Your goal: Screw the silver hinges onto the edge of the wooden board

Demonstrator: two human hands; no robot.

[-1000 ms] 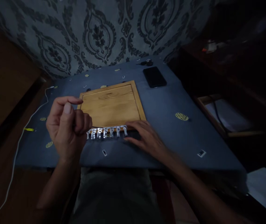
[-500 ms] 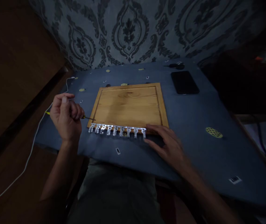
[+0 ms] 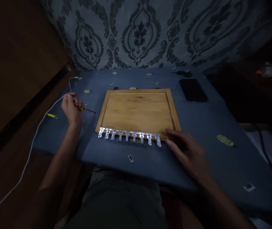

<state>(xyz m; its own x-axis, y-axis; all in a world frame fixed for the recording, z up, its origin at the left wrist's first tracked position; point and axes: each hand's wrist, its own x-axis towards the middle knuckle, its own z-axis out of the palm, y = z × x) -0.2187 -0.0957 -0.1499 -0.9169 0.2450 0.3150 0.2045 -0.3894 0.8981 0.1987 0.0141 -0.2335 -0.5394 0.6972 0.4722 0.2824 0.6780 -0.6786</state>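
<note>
A wooden board [image 3: 138, 109] with a raised rim lies on the blue-covered table [image 3: 150, 165]. Along its front edge runs a metal strip [image 3: 131, 134] with several clip-like pieces hanging over the side. My left hand [image 3: 72, 106], left of the board, is closed on a yellow-handled screwdriver [image 3: 85, 109], whose thin shaft points right toward the board. My right hand [image 3: 185, 146] touches the board's front right corner, thumb and fingers apart around the edge, near the strip's right end. Its lower fingers are in shadow.
Behind the board at the right lies a black phone-like slab [image 3: 193, 90], with a dark object and cable [image 3: 184, 73] beyond it. A white cable [image 3: 37, 130] runs down the left side past a yellow item [image 3: 51, 115]. Patterned fabric [image 3: 140, 35] hangs behind the table.
My left hand has moved back and away from the board with the screwdriver, whose tip has left the strip's left end. My right hand has slid right, off the strip's end, onto the board's corner.
</note>
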